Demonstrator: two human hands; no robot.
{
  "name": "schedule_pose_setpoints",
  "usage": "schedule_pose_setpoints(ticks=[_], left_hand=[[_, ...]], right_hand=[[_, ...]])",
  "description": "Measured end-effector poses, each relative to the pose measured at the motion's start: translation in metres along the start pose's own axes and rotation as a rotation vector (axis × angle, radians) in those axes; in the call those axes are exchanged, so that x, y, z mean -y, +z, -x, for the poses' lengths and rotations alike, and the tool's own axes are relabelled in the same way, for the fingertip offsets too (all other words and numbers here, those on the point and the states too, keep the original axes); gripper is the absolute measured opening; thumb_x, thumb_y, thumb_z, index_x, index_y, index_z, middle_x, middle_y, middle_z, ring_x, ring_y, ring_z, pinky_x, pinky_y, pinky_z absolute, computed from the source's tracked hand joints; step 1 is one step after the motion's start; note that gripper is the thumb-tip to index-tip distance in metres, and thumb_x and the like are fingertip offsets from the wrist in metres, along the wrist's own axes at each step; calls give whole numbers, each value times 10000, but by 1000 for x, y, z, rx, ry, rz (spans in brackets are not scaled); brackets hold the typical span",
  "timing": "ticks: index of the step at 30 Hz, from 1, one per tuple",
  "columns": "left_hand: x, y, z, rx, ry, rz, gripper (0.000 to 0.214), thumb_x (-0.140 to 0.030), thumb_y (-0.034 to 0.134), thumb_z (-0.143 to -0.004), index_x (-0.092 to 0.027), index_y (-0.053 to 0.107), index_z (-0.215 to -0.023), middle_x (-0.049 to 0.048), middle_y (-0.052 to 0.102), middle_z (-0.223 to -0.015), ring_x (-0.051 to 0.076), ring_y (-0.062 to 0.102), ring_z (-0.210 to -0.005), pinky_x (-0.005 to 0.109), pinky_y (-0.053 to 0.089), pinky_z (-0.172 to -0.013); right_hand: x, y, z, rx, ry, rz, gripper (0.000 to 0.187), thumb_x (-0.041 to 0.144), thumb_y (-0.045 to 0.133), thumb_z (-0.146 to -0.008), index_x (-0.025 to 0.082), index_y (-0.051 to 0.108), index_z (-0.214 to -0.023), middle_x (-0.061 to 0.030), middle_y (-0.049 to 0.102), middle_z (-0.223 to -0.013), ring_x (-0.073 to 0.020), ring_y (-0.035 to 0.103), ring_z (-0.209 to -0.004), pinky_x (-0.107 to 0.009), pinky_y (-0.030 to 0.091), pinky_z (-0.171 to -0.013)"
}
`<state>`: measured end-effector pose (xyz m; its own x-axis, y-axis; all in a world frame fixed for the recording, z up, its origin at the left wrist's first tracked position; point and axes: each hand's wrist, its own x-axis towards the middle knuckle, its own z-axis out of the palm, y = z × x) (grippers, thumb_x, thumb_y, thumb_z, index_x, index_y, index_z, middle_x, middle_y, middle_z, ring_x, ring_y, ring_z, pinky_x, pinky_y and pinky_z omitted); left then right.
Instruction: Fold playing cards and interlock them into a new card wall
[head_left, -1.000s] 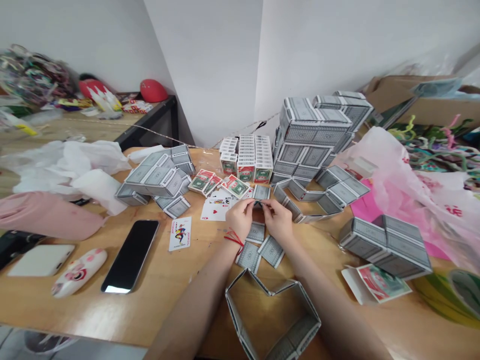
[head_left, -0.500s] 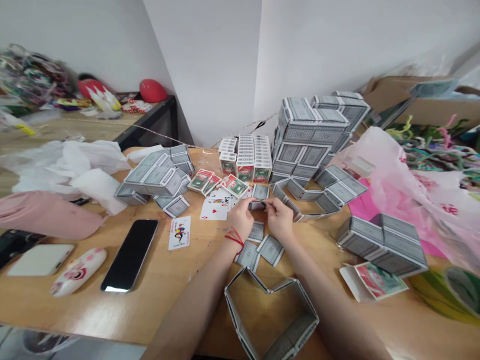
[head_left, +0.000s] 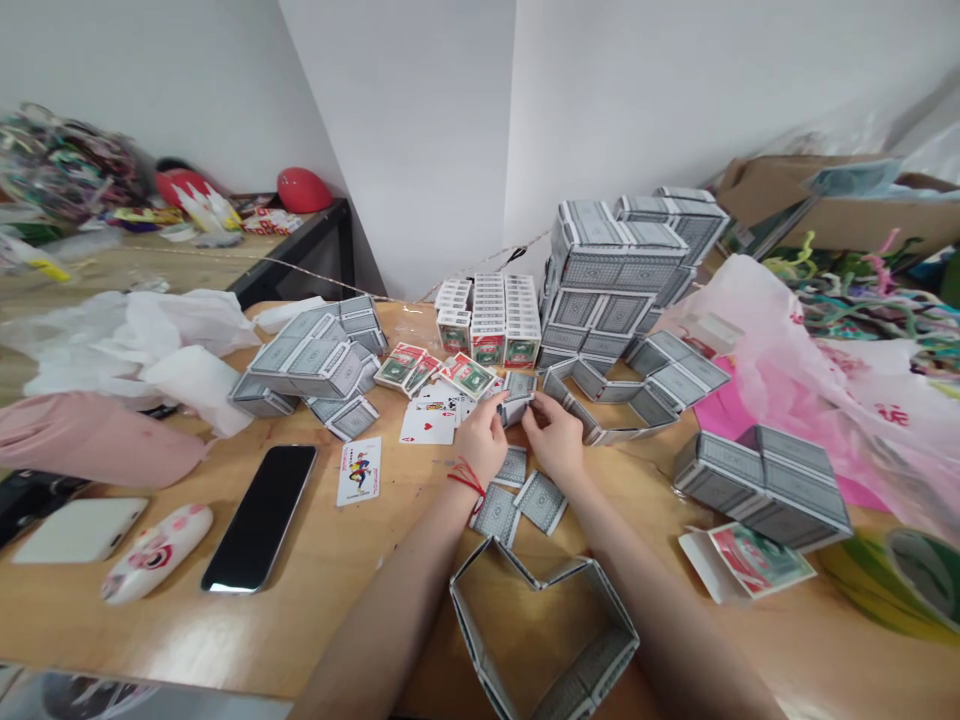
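Observation:
My left hand (head_left: 481,438) and my right hand (head_left: 556,438) meet over the middle of the wooden table (head_left: 322,590), both pinched on a small folded grey-backed playing card piece (head_left: 516,409). A red string circles my left wrist. Three folded card pieces (head_left: 519,492) lie flat just below my hands. Close to me stands an open ring of joined card pieces (head_left: 541,630). Loose face-up cards (head_left: 429,422) and a joker card (head_left: 359,470) lie to the left of my hands.
Stacked card blocks (head_left: 619,270) and boxed decks (head_left: 491,320) stand behind my hands. More card blocks (head_left: 311,355) lie at left, another block (head_left: 765,485) at right. A black phone (head_left: 261,515), white case (head_left: 79,530), white and pink plastic bags border the table.
Both hands stayed together and turned the small card piece, shifting slightly up and away from me. The view drifted a little to the left.

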<state>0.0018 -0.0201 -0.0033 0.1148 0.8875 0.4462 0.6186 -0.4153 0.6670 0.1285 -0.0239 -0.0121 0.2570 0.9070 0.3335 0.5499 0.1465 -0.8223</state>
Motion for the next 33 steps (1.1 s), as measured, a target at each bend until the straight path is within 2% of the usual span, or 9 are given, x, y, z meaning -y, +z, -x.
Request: schedule_pose_setpoints(ticks=[4,12,15,18,22,24,28,33], left_hand=[[-3,2,1,58,44,18,333,-165,421,-821,-228,510,-1136,31,611,-1067,143,580,-941,264,478,-812],[-1,3,-2,16,5,64,346,-133,417,-815,-217,501,-1140,46,595,-1075,145,573,-937,277,481,-813],[4,5,-4,-32,-42,86,359,-127,437,-798,-201,500,-1143,60,598,-1086,156,585,-923,298,485,-823],[10,8,-6,-90,-89,105,370,-119,462,-774,-181,504,-1137,81,607,-1073,173,592,-928,317,488,-832],[14,10,-7,-141,-111,126,382,-107,451,-769,-179,502,-1141,89,620,-1051,185,596,-945,325,494,-826],[14,10,-7,-141,-101,138,388,-118,450,-774,-176,491,-1156,90,628,-1037,180,606,-922,314,502,-808],[11,9,-5,-116,-62,112,389,-155,439,-794,-180,475,-1180,81,641,-1013,164,628,-848,288,515,-752],[6,5,-3,-95,-11,52,378,-188,417,-819,-197,467,-1193,69,632,-1054,158,632,-838,271,510,-738]], right_hand=[[3,0,0,-35,22,14,339,299,501,-743,176,604,-1041,-69,688,-897,-197,647,-764,-330,503,-743],[2,-1,-1,-1,52,-40,358,269,488,-724,169,613,-1044,-59,694,-865,-185,636,-718,-308,501,-698],[1,0,-2,18,115,-171,351,297,495,-724,160,628,-1019,-66,688,-888,-180,623,-707,-304,502,-666],[3,1,-4,74,218,-422,366,350,537,-707,160,621,-1008,-71,676,-902,-154,593,-597,-289,495,-548],[8,-2,-8,157,322,-672,337,364,625,-660,158,614,-927,-14,639,-666,-101,505,-445,-251,430,-453],[9,-5,-10,207,334,-750,302,351,665,-634,167,611,-867,18,596,-600,-88,487,-446,-232,407,-458],[9,-8,-10,347,349,-863,245,346,686,-637,181,591,-791,22,579,-651,-82,496,-528,-221,404,-526],[9,-10,-9,462,405,-957,228,352,683,-657,193,552,-753,40,526,-650,-77,466,-571,-212,393,-569]])
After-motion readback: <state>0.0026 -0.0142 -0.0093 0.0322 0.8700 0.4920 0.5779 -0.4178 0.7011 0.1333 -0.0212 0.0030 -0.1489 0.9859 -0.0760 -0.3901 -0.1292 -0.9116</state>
